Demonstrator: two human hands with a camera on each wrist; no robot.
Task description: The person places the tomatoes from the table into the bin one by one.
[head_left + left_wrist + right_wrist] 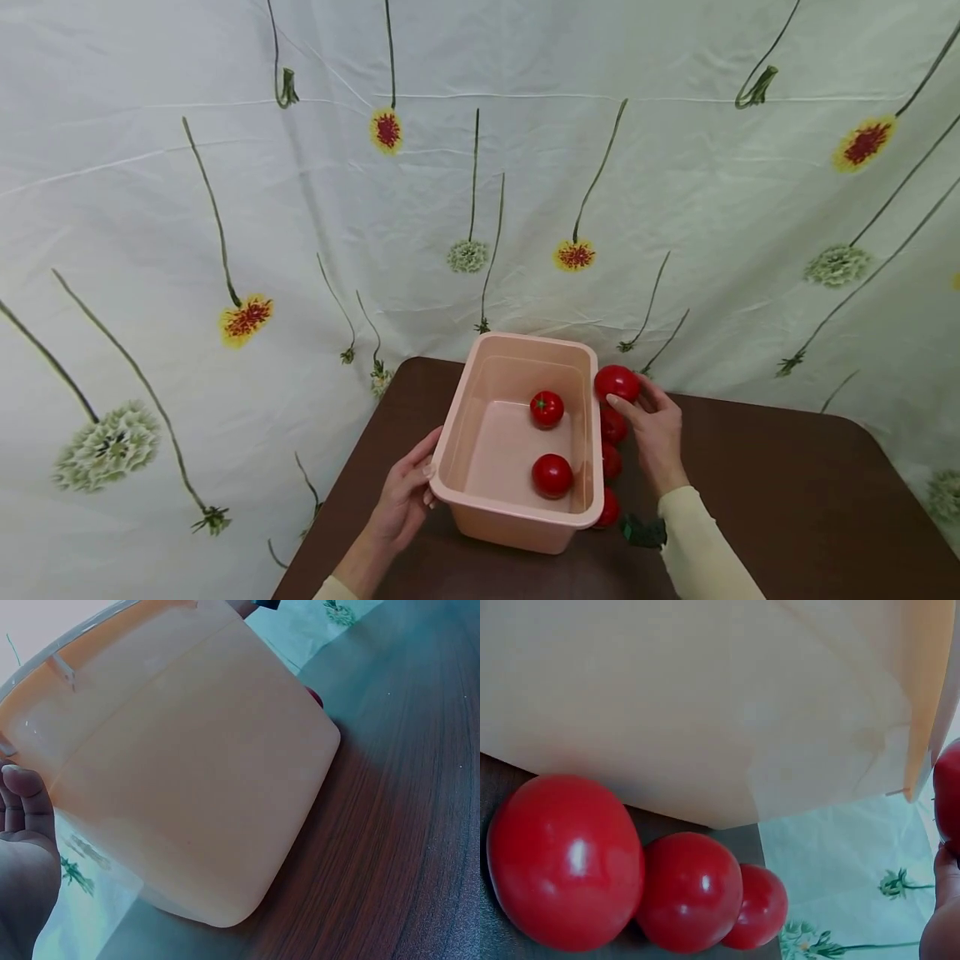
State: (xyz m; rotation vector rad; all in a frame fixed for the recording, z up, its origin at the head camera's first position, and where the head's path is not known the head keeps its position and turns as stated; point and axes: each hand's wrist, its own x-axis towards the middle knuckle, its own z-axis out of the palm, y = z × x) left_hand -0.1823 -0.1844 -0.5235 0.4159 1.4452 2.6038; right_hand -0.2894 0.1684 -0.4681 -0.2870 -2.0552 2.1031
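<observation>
Right hand is grasping a red tomato beside the far right rim of a pink plastic bin.
The step in hand appears to be moving this tomato past the rim; the next move likely calls for clearing that edge. The left hand is gripping the left rim. Two tomatoes are sitting inside, apart; three others are lying on the table, beside the right wall.

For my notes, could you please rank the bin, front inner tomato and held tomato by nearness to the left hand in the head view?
1. Bin: touching left hand.
2. Front inner tomato: bin's right side.
3. Held tomato: in the right hand.
</observation>
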